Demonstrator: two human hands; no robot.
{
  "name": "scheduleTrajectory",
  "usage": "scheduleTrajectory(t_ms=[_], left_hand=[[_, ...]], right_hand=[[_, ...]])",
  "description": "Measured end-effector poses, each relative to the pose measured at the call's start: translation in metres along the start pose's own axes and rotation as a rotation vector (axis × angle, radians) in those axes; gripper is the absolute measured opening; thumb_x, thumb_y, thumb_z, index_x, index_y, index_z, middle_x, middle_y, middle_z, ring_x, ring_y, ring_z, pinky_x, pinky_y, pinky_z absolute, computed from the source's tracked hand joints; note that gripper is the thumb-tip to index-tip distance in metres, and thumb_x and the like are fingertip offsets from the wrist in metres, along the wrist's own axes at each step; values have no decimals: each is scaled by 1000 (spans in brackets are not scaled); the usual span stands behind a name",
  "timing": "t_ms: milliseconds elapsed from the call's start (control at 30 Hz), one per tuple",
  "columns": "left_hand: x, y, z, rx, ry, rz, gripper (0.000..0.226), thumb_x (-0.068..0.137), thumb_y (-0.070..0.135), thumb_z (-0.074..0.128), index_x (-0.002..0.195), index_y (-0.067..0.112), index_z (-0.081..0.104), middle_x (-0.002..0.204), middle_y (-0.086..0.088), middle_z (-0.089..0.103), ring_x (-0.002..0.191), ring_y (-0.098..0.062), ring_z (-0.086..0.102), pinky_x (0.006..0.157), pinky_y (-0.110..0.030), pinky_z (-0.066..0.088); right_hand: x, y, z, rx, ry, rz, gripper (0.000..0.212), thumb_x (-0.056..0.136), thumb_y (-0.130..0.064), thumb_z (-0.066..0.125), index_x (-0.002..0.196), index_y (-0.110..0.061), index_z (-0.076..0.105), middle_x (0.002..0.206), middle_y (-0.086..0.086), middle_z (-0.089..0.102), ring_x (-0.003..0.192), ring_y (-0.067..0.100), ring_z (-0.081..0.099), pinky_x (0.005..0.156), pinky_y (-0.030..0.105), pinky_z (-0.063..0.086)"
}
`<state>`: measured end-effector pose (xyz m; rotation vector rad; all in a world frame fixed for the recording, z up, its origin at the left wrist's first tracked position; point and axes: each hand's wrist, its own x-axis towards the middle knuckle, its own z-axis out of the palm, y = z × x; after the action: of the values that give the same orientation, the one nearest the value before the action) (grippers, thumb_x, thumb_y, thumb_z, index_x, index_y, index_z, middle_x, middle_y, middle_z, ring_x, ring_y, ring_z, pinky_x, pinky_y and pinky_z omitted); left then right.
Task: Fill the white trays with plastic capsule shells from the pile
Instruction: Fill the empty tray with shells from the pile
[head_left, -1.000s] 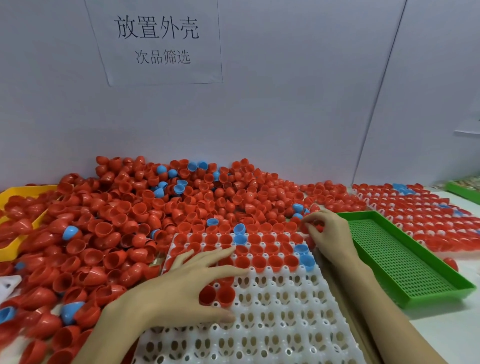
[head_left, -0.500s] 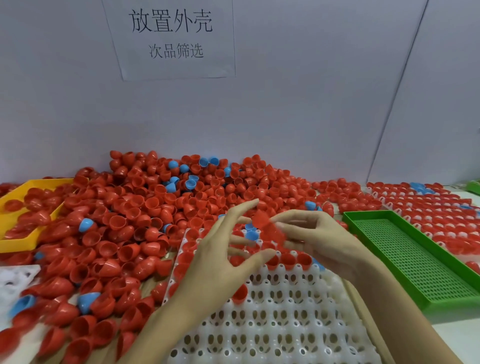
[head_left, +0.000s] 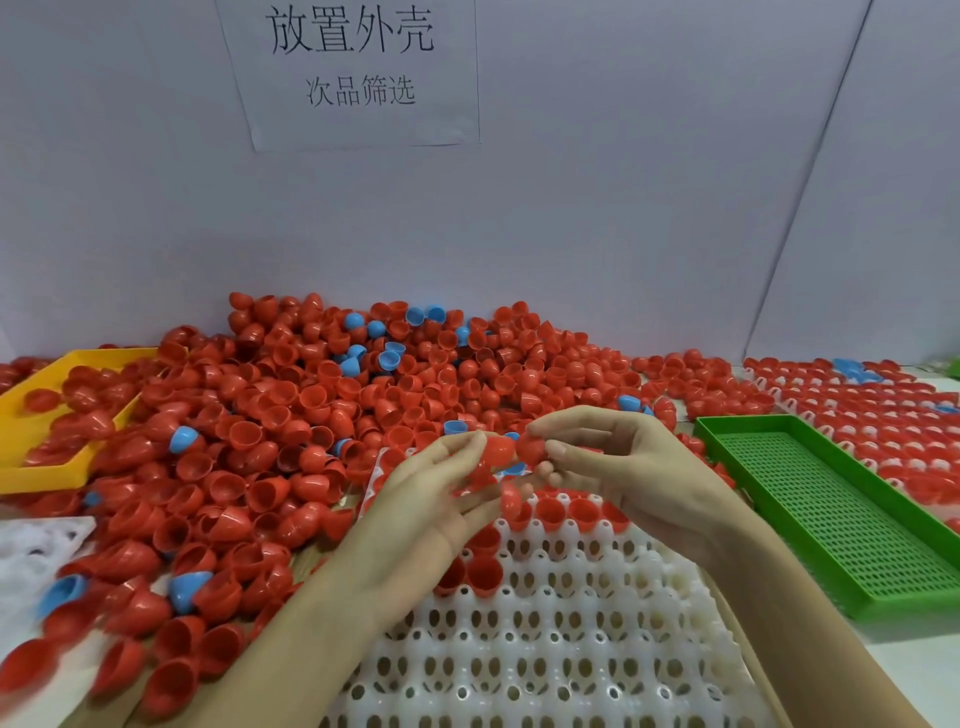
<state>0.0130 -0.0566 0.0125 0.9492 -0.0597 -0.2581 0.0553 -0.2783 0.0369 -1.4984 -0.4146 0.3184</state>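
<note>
At 9 o'clock a yellow tray (head_left: 31, 415) lies half buried under red shells. The pile (head_left: 322, 415) of red shells, with a few blue ones mixed in, spreads from 9 to 12 o'clock against the back wall, under a paper sign (head_left: 353, 67). At 6 o'clock sits the white tray (head_left: 545, 649); its far rows hold red shells, its near cups show bare. The left hand (head_left: 441, 499) hovers palm-up above the tray's far rows, fingertips pinching a red shell (head_left: 498, 448). The right hand (head_left: 618, 467) meets it from 1 o'clock, thumb and forefinger curled around a second shell (head_left: 532, 448) that touches the first. At 3 o'clock lies a green tray (head_left: 852, 525), perforated. Beyond it, at 2 o'clock, filled trays (head_left: 872, 410) show rows of red shells on the table (head_left: 930, 670).
</note>
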Motion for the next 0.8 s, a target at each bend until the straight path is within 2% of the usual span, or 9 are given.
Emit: scheduleTrajectory(t_ms=[67,133,233,367,433,500,567,667,800], left_hand=[[1,0,-4,-160,6,-59,33,100,15,68,124,-7,69,125,-26,70,115,-37,71,84,-35,63],[2,1,-5,-210,72,-90,25,91,12,72,112,-1,77,116,-25,73,101,-32,75,70,-31,62],[4,-2,-3,118,150,-11,14,89,16,71,98,13,82,103,-15,77,85,-27,76,64,-28,59],[-1,-4,-2,557,179,172,19,100,14,65,101,27,79,99,-4,79,93,-23,77,82,-33,59],[-2,-3,-2,675,196,216,15,99,22,67,101,33,77,97,2,80,91,-17,77,88,-35,61],[-2,-1,-3,750,155,225,10,96,35,72,105,37,75,96,7,79,89,-12,77,87,-28,61],[-3,0,-5,826,76,218,19,92,43,75,111,39,72,94,8,79,87,-10,77,82,-21,59],[1,-2,-9,782,62,270,22,96,40,72,116,33,71,99,3,79,87,-16,78,84,-26,61],[6,-9,-8,430,44,224,34,105,41,54,130,18,61,112,-14,75,99,-29,74,87,-33,59]], right_hand=[[0,0,0,-8,-10,-13,25,92,-12,77,117,-13,80,115,16,77,100,27,76,90,30,61],[0,0,1,-18,-19,-14,25,93,-11,77,118,-15,79,113,16,77,99,28,76,91,30,61],[-2,2,6,-83,-8,-47,25,95,-12,77,119,-19,78,111,16,77,99,29,78,91,28,61],[-1,4,9,-324,-4,-148,18,95,-19,79,114,-22,78,111,3,79,102,21,78,94,24,59],[-1,5,10,-379,-39,-179,16,95,-17,79,110,-22,80,111,0,79,104,19,77,95,25,59],[-1,7,10,-428,-50,-218,16,95,-13,78,110,-20,80,109,-1,80,103,18,77,94,25,59],[-1,9,11,-456,-58,-259,16,95,-11,78,109,-19,80,107,-2,80,102,18,77,93,24,59],[1,10,12,-418,-34,-298,23,95,-16,79,117,-24,78,114,-2,79,102,20,77,94,30,61],[4,12,14,-363,31,-285,54,88,-26,85,136,-39,64,123,-7,70,107,19,74,92,31,62]])
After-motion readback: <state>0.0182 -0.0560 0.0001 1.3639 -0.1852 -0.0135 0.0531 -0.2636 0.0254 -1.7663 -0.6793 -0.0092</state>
